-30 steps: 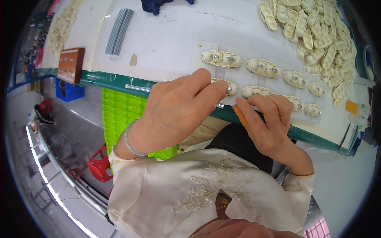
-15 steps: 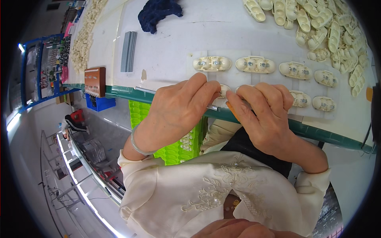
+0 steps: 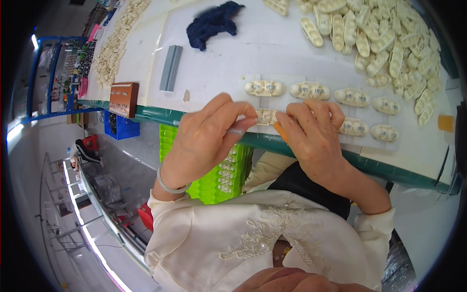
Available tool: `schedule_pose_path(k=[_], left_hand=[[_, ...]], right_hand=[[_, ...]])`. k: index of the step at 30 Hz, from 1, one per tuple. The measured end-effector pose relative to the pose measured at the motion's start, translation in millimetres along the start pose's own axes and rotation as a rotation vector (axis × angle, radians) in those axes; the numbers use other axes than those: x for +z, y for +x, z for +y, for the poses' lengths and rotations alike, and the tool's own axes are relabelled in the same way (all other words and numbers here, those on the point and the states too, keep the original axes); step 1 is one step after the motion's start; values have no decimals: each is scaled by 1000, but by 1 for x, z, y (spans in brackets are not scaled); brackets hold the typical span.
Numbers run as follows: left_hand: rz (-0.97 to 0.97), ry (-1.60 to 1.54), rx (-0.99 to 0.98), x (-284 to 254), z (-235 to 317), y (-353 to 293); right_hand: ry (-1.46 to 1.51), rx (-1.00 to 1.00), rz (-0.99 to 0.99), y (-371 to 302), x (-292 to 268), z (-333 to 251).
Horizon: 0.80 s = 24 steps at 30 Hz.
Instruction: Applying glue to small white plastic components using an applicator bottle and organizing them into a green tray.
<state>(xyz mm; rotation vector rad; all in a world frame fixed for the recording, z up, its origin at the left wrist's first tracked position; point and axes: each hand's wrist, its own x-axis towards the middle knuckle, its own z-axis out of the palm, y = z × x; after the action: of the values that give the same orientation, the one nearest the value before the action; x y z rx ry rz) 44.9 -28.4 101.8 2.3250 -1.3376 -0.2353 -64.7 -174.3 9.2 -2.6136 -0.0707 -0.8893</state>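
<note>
Near the table's front edge, my left hand point(image 3: 206, 129) is pinched closed, with a short ribbed silvery strip point(image 3: 236, 130) in its fingers. Its fingertips are beside a cream oblong plastic part point(image 3: 265, 117) in the front row of a pale holder point(image 3: 287, 103). My right hand point(image 3: 314, 138) is closed around an orange piece point(image 3: 280, 131), mostly covered by the palm; its thumb and finger touch or nearly touch the part's right end. Behind the hands, a row of similar parts point(image 3: 310, 90) with silvery inserts sits in the holder; the right hand hides some of the front row.
Loose cream parts point(image 3: 384, 44) are heaped at the far right. A navy cloth point(image 3: 214, 24) and grey ribbed bars point(image 3: 171, 68) lie at the back left. A brown block point(image 3: 123, 100) and a blue bin point(image 3: 121, 127) are at the left edge. Green trays point(image 3: 209, 187) stand below the table edge.
My left hand has drawn a little left, uncovering more of the cream part between the hands. The right hand stays by it, and the whole view has shifted slightly.
</note>
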Motion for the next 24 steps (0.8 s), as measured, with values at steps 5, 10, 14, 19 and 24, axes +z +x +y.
schedule_pose_path(k=[5, 10, 14, 19, 24], left_hand=[[-5, -364, -152, 8, -5, -46], [-155, -1079, -423, 74, 0, -79], [-108, -1332, -481, 101, 15, -88], [-230, -1700, -427, 138, 13, -90], [-216, -1983, -343, 163, 26, -94]], right_hand=[[339, -26, 100, -8, -20, -18], [803, 258, -55, -55, -15, -42], [874, 343, -37, -76, -15, -43], [997, 554, -8, -97, -24, -43], [1077, 596, 34, -100, -33, -45]])
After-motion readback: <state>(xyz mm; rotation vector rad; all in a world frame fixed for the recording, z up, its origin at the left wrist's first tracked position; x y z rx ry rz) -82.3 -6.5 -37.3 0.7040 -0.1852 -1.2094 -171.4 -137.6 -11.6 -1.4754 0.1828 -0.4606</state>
